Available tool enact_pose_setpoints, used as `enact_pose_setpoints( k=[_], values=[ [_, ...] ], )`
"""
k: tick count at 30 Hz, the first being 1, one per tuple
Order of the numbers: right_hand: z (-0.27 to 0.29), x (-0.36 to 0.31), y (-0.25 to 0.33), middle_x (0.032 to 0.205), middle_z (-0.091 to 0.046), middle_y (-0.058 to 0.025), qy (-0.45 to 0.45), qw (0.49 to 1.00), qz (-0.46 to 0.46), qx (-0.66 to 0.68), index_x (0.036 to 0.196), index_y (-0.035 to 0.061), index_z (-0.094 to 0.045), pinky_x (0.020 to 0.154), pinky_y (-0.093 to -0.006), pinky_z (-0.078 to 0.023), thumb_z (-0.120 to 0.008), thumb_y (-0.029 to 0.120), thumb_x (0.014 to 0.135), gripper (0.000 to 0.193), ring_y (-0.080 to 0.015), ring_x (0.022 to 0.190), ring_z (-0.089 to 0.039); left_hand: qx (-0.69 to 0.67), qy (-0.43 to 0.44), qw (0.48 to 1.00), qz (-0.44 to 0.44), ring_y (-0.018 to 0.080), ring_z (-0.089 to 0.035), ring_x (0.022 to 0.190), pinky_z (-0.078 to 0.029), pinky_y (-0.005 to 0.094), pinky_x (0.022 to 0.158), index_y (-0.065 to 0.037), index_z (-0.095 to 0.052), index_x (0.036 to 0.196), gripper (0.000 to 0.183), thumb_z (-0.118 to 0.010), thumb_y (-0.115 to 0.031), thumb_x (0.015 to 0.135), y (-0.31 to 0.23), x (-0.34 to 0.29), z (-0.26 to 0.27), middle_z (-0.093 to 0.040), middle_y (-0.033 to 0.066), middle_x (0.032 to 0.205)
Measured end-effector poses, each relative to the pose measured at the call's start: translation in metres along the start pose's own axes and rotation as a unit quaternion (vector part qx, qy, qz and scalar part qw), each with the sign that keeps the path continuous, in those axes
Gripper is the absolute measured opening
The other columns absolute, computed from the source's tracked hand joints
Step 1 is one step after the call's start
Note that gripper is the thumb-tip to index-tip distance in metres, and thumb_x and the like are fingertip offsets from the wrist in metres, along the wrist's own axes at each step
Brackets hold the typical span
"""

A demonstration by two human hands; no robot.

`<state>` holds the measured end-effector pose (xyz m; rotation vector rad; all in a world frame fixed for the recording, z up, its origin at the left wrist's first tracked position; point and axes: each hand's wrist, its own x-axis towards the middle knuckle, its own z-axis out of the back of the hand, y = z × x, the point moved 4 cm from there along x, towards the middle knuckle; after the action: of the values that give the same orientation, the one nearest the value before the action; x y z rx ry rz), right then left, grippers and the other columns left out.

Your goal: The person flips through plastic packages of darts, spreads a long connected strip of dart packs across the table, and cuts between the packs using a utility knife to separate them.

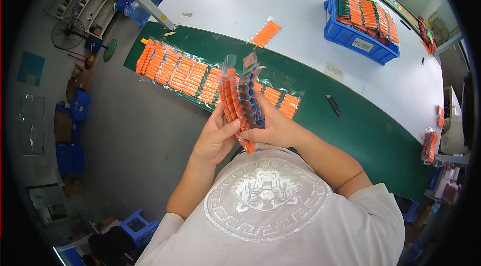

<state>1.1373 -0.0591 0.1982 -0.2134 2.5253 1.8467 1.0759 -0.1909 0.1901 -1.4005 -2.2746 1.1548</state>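
Upright in front of my chest stands a stack of clear plastic packs [232, 98], held between both hands. Rows of orange, stick-like pieces fill the packs on its left side. A pack with round blue ends [249, 93] faces right. My left hand [216, 134] is closed on the stack's lower left side, thumb on the front. From the right, my right hand [273, 124] grips the lower part, its thumb across the near edge. Behind the hands, a long row of similar orange packs [176, 73] lies overlapping on the green mat [320, 128]; the held stack hides part of it.
A blue crate [358, 45] full of orange packs stands at the back right. One loose orange pack [265, 34] lies on the white tabletop [220, 15]. A black-handled cutter [333, 105] rests on the mat. Left of the table are a fan [70, 33] and blue bins [69, 158].
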Motion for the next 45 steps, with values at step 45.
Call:
enact_pose_setpoints(
  k=[45],
  values=[
    [0.019, -0.004, -0.011, 0.124, -0.053, -0.0089, 0.007, 0.994, -0.015, 0.112, 0.146, 0.002, -0.026, 0.089, -0.03, -0.048, -0.062, 0.005, 0.074, 0.08, -0.0157, 0.105, -0.057, -0.052, -0.053, 0.997, 0.01, 0.022, -0.055, 0.115, -0.045, 0.0393, 0.101, -0.005, -0.03, 0.144, 0.068, -0.064, -0.004, 0.084, 0.004, -0.007, 0.011, -0.053, 0.0104, 0.125]
  ],
)
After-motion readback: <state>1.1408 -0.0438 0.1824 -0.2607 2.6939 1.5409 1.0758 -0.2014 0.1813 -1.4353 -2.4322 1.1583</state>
